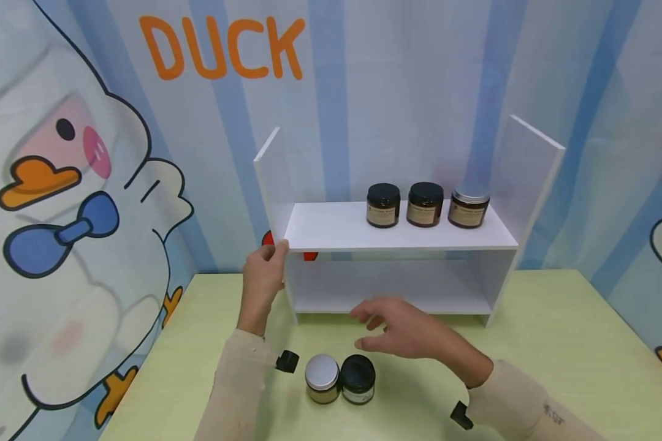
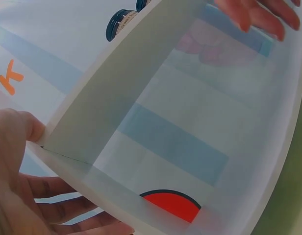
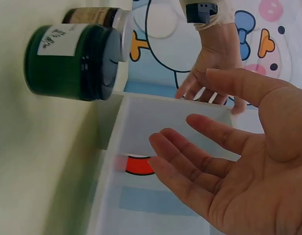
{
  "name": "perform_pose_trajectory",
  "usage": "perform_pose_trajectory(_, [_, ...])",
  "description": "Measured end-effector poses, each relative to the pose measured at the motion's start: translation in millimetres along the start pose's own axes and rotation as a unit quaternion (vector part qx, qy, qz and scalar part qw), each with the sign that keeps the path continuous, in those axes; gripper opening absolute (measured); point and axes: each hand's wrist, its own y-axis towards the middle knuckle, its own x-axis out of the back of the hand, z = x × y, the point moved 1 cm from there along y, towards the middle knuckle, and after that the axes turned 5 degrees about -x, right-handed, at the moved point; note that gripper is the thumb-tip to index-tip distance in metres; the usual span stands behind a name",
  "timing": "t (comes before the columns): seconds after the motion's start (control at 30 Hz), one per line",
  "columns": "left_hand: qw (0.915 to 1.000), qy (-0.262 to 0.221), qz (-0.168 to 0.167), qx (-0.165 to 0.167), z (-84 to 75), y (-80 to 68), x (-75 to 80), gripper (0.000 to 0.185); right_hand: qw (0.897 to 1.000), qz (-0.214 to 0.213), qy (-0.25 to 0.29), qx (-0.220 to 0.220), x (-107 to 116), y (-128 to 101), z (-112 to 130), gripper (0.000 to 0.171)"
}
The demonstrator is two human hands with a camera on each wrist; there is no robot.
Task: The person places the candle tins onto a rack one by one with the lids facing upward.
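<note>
A white two-tier shelf stands on the table. At its left side, my left hand holds the side panel near the middle board, the thumb at the front edge and the fingers along the outer face. My right hand hovers before the lower tier, fingers loosely bent and nothing in them. Just below it on the table sit a silver-lidded jar and a black-lidded green jar, side by side. The middle board carries two black-lidded jars and one silver-lidded jar towards the right.
The pale green table extends around the shelf. Behind it hangs a blue-striped backdrop with a large duck drawing and orange letters. Tall side panels rise above the middle board at both ends.
</note>
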Motion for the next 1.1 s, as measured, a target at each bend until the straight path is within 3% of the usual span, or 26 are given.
perform_pose_trajectory(0.3, [1.0000,0.003,-0.006,0.005,0.2,0.0,-1.7,0.054,0.999,0.029,0.018,-0.012,-20,-5,-11,0.052])
perform_pose_trajectory(0.6, [0.9999,-0.005,-0.004,0.015,0.2,-2.2,-2.3,0.052,0.999,0.009,0.049,-0.011,-39,-9,-21,0.053])
perform_pose_trajectory(0.73, [0.9999,-0.004,-0.006,0.012,0.2,-2.4,-2.1,0.051,0.998,0.020,0.055,-0.009,-44,-9,-24,0.054])
perform_pose_trajectory(0.9, [0.9999,-0.001,-0.009,0.006,0.7,-2.1,-2.0,0.050,0.998,0.037,0.040,-0.011,-50,-9,-27,0.057])
perform_pose_trajectory(1.1, [0.9999,-0.002,-0.012,0.004,2.0,-1.4,-3.1,0.049,0.999,0.019,0.027,0.005,-59,-10,-33,0.060])
